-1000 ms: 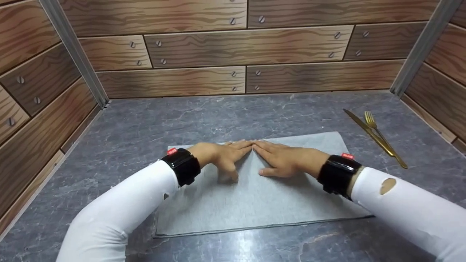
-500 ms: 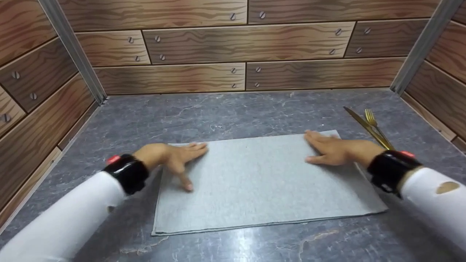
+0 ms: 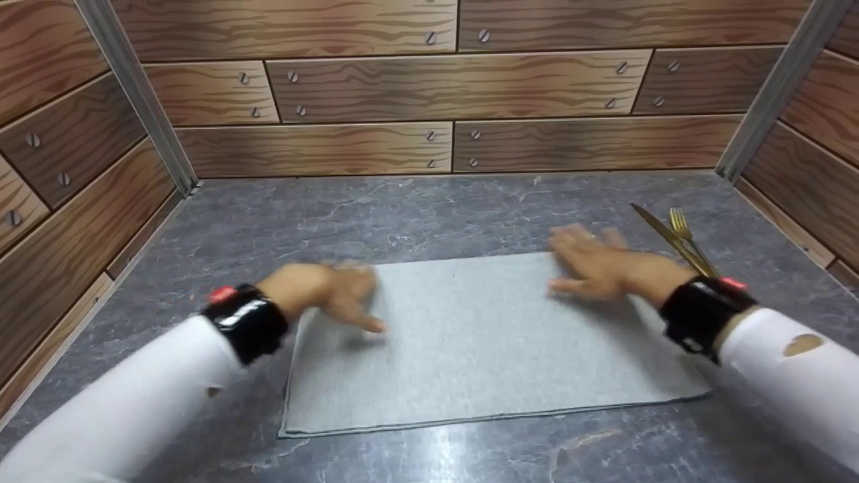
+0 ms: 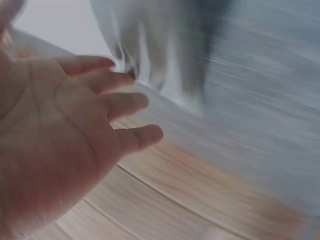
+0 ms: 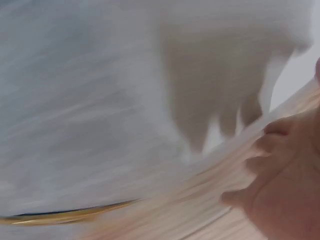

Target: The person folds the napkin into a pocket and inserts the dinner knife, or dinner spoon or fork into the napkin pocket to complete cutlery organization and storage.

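A light grey cloth, folded in layers, lies flat on the table. Over its far left corner is my left hand, blurred, with the thumb pointing inward and a shadow under it. My right hand hovers over the far right corner, its fingers spread and reaching past the far edge. Both wrist views show an open palm with nothing in it: the left palm and the right palm each stand apart from their finger shadows on the cloth. Both far corners are hidden by the hands.
A gold knife and a gold fork lie crossed on the grey marbled table, just beyond my right wrist. Wood-patterned walls enclose the back and both sides.
My hands first lay together at the middle of the cloth's far edge, then slid apart to its two sides. Since then they have lifted off and shifted slightly inward. The cloth stays in place.
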Available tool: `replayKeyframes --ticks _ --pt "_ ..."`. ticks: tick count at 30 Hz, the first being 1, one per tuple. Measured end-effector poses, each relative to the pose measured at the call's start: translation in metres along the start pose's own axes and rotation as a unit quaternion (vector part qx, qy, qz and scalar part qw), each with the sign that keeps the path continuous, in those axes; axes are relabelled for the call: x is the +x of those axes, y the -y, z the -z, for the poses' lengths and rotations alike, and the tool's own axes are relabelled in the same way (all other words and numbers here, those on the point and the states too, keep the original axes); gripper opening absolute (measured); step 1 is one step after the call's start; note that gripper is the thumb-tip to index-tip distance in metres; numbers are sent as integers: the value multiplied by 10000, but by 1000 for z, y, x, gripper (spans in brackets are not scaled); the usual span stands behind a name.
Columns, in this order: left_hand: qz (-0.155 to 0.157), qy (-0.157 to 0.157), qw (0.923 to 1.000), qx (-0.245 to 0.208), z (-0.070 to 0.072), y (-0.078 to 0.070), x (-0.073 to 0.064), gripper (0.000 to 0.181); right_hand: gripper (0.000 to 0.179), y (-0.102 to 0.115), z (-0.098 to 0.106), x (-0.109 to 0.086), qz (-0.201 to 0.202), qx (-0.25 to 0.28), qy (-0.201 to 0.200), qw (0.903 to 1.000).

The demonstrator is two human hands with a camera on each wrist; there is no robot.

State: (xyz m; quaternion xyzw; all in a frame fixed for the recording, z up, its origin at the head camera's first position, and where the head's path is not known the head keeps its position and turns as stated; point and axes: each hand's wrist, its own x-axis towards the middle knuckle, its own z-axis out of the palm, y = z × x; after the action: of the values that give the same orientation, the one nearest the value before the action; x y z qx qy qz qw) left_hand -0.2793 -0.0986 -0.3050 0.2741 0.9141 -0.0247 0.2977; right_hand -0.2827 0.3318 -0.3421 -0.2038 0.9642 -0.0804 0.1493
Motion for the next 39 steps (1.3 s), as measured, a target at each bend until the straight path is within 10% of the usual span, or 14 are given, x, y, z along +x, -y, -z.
replayKeyframes --ticks 6,12,17,31,39 --pt "-766 -332 9953 491 5 -77 55 99 89 90 -2 16 1179 -42 671 9908" --pt "-559 -474 9951 659 14 -102 80 96 92 80 -10 43 1277 -347 716 9886" --pt "-613 -446 9959 498 21 -105 82 96 99 53 -16 57 1345 -282 611 9886" --pt "-844 -616 9932 506 21 -94 82 83 86 79 14 25 1072 -250 609 9921" --pt "-425 -393 9982 156 16 -54 57 84 94 17 13 7 504 -95 675 9964"
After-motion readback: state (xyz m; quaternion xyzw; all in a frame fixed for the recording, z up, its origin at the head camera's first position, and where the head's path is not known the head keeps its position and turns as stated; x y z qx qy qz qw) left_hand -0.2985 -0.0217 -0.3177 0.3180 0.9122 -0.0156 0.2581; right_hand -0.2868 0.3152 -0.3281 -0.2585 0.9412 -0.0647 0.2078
